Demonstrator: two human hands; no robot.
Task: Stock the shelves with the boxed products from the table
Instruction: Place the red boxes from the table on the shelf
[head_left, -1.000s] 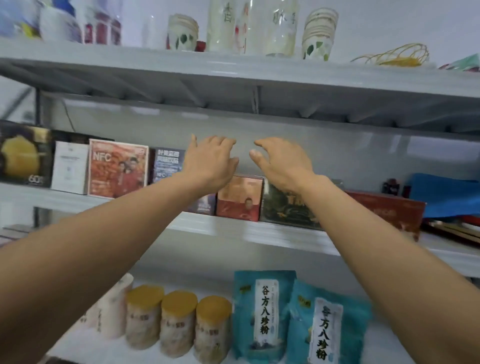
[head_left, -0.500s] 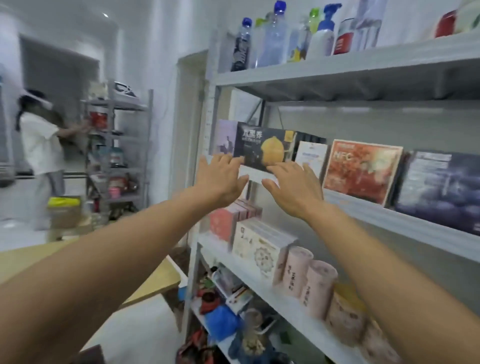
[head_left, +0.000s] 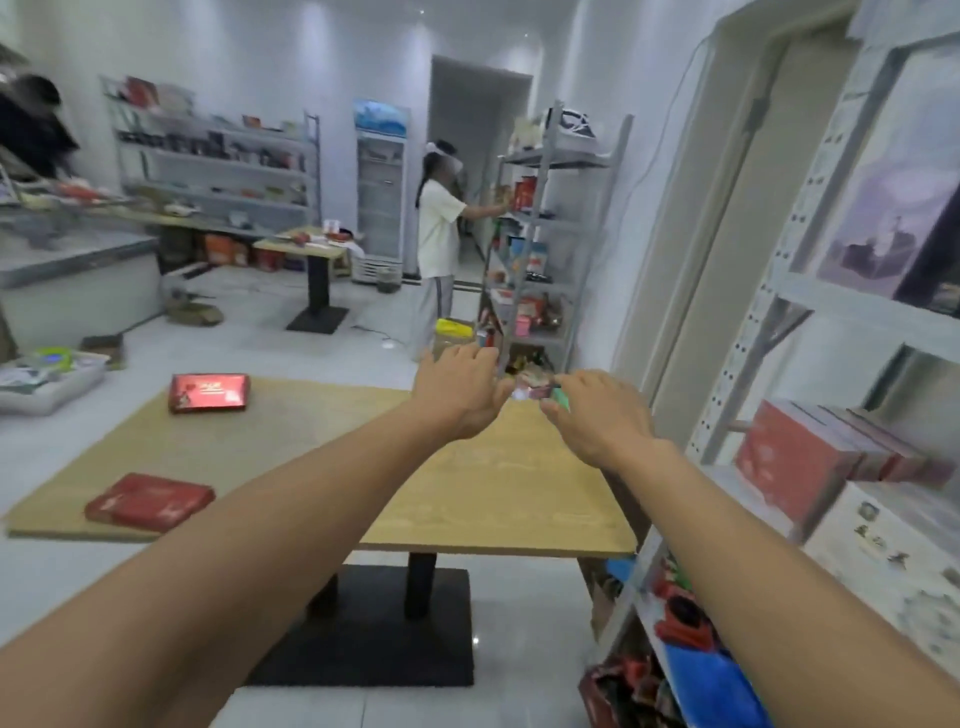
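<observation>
Both hands are out over the far right part of the counter (head_left: 493, 493), left hand (head_left: 460, 395) and right hand (head_left: 597, 415) close together but not touching. The fingers (head_left: 576, 382) are loosely spread and slightly bent, and neither hand is holding anything. A small blurred green and red patch shows between the hands. I can't tell what it is, most likely clutter from the far rack behind.

There are two boxed products left on the counter, both well to the left of the hands: a near red box (head_left: 149, 501) lying flat by the near left edge, and a far red box (head_left: 209, 392) by the far left edge.

Step in hand, as I judge it, is reaching for the next box. To do it well:
- Swing both hands left and take the near red box first, since it is the shorter reach.
- The box is flat and low, so slide it slightly over the counter edge to get fingers under it, thumbs on top.
- Grip it on the two long sides and keep it level.

The shelf unit (head_left: 852, 312) is at the right, with red cartons (head_left: 795, 457) already on a lower tier. Another person (head_left: 439, 228) is working at the far rack, well apart.
</observation>
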